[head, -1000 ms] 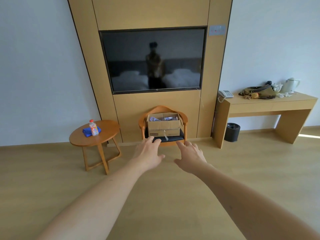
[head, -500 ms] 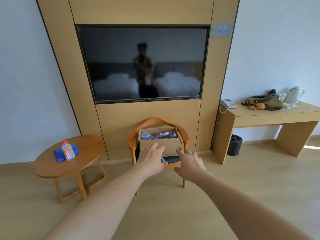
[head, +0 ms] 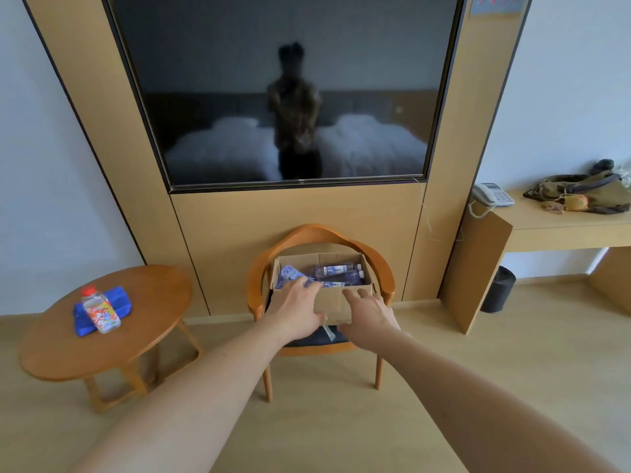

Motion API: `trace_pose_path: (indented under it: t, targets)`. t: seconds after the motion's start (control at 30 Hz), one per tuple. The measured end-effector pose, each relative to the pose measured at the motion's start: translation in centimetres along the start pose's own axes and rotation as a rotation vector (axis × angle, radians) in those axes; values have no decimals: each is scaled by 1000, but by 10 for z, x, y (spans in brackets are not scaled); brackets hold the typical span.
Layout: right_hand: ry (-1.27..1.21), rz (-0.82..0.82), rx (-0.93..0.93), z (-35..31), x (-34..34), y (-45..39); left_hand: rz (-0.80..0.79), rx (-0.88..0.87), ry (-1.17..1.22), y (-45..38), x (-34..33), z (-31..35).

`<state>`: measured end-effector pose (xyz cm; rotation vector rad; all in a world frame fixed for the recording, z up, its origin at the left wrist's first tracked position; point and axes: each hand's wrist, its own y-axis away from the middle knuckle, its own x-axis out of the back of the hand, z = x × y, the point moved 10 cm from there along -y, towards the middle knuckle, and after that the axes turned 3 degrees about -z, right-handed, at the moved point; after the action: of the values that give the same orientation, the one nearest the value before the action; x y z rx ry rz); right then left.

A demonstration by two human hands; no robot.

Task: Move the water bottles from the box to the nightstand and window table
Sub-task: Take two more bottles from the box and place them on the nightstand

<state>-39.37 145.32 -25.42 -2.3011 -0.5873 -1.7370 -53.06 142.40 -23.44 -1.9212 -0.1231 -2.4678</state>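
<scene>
Reached toward an open brown cardboard box (head: 329, 298) on a curved wooden armchair (head: 321, 233).

Seen, lying flat inside the box: purple-labelled clear plastic water bottles (head: 336, 272). Stretched out with fingers loosely spread and gripping nothing: left hand (head: 296, 312) over the near-left rim, right hand (head: 370, 317) before the front wall. Best done, probably, by dipping past the rim and wrapping one bottle round its middle before lifting straight up.
</scene>
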Motion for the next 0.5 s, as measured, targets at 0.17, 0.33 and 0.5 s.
trace_pose_path:
  t: [0.17,0.33,0.5]
  targets:
    - [42,-84,50,17,-19,-103,-31,94,49,-93,-17,-30]
    - [71,-198,67,38,-46,-183,-93,146,38,-167,-39,-51]
    - [26,-313,53,57,-78,-240,-195,179,38,-220,-76,-72]
